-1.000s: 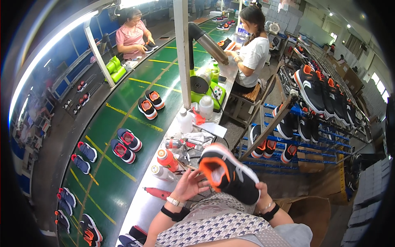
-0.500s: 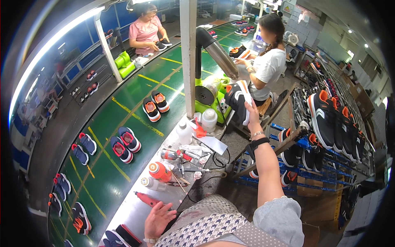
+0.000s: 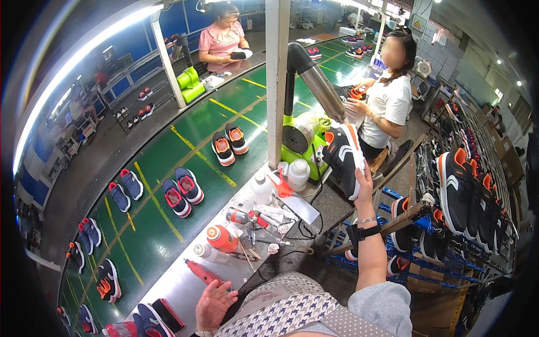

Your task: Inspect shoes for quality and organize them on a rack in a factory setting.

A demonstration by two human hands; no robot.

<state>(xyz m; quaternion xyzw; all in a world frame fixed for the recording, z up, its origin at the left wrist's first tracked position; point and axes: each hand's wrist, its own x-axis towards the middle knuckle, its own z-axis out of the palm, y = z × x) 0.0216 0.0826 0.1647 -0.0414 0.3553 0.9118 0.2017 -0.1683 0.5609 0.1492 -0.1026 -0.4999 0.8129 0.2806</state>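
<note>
Stretched out ahead, my right hand (image 3: 364,184) grips a black sneaker (image 3: 340,153) with white stripes and an orange-edged white sole. The sneaker is tilted, just below the mouth of a metal pipe (image 3: 321,83) on a bright green blower (image 3: 296,140). My left hand (image 3: 214,306) holds nothing, its fingers apart, low over the near edge of the white bench (image 3: 168,286). Beside that hand lies a red handheld tool (image 3: 203,272).
Bottles, including an orange one (image 3: 221,238), and a spray gun (image 3: 252,233) crowd the bench. Beyond, pairs of sneakers (image 3: 184,192) sit on a green conveyor (image 3: 151,168). A shoe rack (image 3: 415,210) stands right. Two co-workers hold shoes; a white post (image 3: 276,84) rises ahead.
The whole view has shifted, so the bench and conveyor appear farther right. My right hand still holds the sneaker near the pipe. The co-worker in white has turned, and the one in pink has turned a shoe.
</note>
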